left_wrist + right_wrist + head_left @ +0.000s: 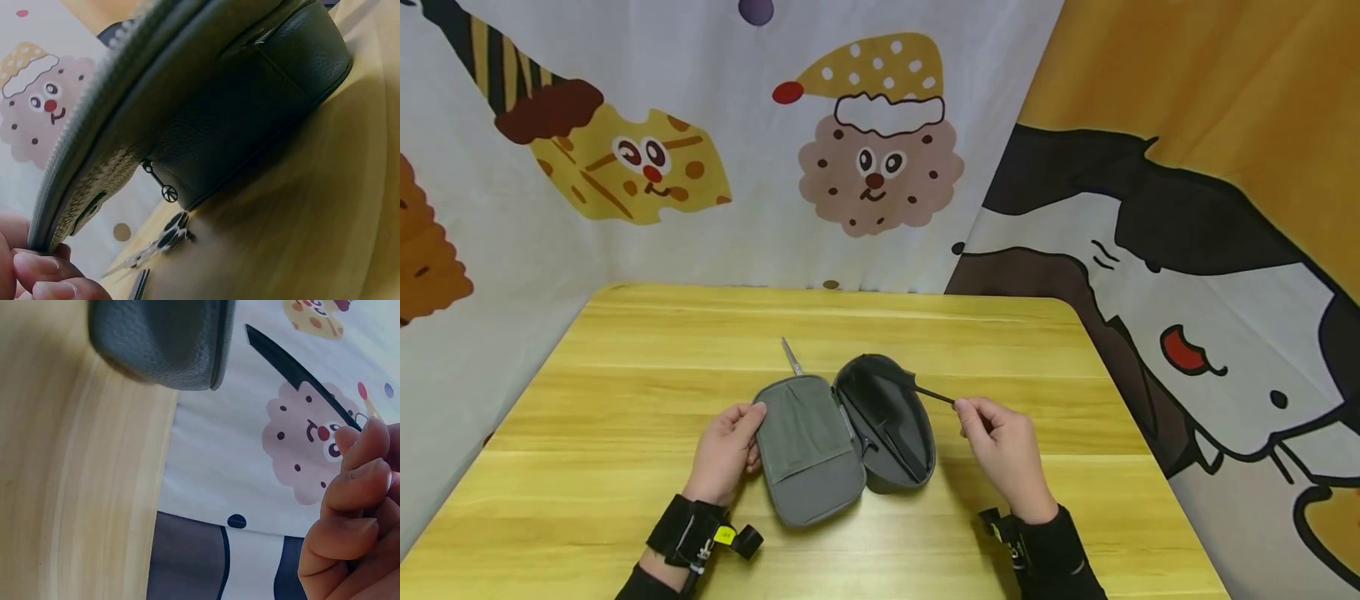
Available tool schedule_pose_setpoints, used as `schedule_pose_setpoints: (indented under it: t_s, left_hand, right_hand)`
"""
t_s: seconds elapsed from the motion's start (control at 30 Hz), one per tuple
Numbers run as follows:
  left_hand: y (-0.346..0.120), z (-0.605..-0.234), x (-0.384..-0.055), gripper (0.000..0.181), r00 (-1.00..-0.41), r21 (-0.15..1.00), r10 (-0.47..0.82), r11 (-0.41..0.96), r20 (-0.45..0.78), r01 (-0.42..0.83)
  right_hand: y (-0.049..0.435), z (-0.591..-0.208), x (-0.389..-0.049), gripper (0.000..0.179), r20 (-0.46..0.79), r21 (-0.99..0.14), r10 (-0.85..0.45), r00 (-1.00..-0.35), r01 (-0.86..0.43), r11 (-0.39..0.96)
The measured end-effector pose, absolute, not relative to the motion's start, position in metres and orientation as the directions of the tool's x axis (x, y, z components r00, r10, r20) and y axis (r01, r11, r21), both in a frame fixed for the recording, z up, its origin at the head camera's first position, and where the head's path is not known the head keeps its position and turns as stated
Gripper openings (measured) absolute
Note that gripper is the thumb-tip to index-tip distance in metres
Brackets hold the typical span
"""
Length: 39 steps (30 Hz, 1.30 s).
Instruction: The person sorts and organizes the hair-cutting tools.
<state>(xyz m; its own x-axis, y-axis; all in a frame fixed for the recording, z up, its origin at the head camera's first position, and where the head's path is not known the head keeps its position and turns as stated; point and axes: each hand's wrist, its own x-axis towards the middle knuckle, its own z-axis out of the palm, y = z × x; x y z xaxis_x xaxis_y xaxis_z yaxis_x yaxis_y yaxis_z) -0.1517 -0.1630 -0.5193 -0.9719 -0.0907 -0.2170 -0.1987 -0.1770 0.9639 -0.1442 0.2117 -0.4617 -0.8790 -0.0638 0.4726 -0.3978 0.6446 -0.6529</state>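
Observation:
A grey zip case (808, 496) lies unfolded on the table, its flat half with a pocket on the left and its deep half on the right. My left hand (722, 450) holds the flat half's left edge between thumb and fingers. With thumb and fingertips, my right hand (1003, 450) pinches the thin end of a slim black knife-shaped tool (290, 365). The tool's wider, angled end is over the deep half in the head view. Dark slim items (895, 446) lie inside that half; their kind is unclear. Scissors (165, 240) lie behind the case, their handles hidden from the head view.
Beside the scissors, the left wrist view shows the end of a dark slim object (140, 284). The wooden table (625, 350) reaches back to a printed curtain (700, 250). Both wrists wear black straps with small cameras.

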Motion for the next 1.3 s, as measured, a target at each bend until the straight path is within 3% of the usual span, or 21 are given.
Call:
schedule_pose_setpoints:
  t_s: [0.23,0.37,0.53,0.7,1.07,1.3]
  left_hand:
    - [-0.166,-0.52,-0.152,0.032,-0.969,0.97,-0.118,-0.142,-0.217,-0.199]
    - [-0.166,-0.521,-0.151,0.031,-0.97,0.971,-0.107,-0.129,-0.217,-0.203]
    - [-0.166,-0.52,-0.151,0.03,-0.97,0.968,-0.079,-0.126,-0.23,-0.219]
    - [-0.167,-0.518,-0.15,0.035,-0.968,0.968,-0.062,-0.088,-0.242,-0.237]
    - [-0.168,-0.517,-0.148,0.049,-0.967,0.972,-0.11,-0.003,-0.232,-0.233]
    - [-0.177,-0.511,-0.149,0.046,-0.97,0.975,-0.134,0.057,-0.205,-0.214]
  right_hand:
    - [0.208,-0.465,-0.147,0.02,0.61,-0.39,-0.213,-0.763,-0.523,0.758]
    - [0.201,-0.471,-0.146,0.008,0.519,-0.305,-0.318,-0.793,-0.52,0.798]
    - [0.191,-0.476,-0.141,0.01,0.253,-0.335,-0.385,-0.887,-0.454,0.825]
    - [0.187,-0.475,-0.137,0.016,0.098,-0.402,-0.364,-0.926,-0.372,0.837]
    - [0.191,-0.475,-0.137,0.028,0.037,-0.442,-0.348,-0.937,-0.327,0.835]
    - [0.198,-0.473,-0.138,0.06,-0.044,-0.398,-0.343,-0.938,-0.298,0.867]
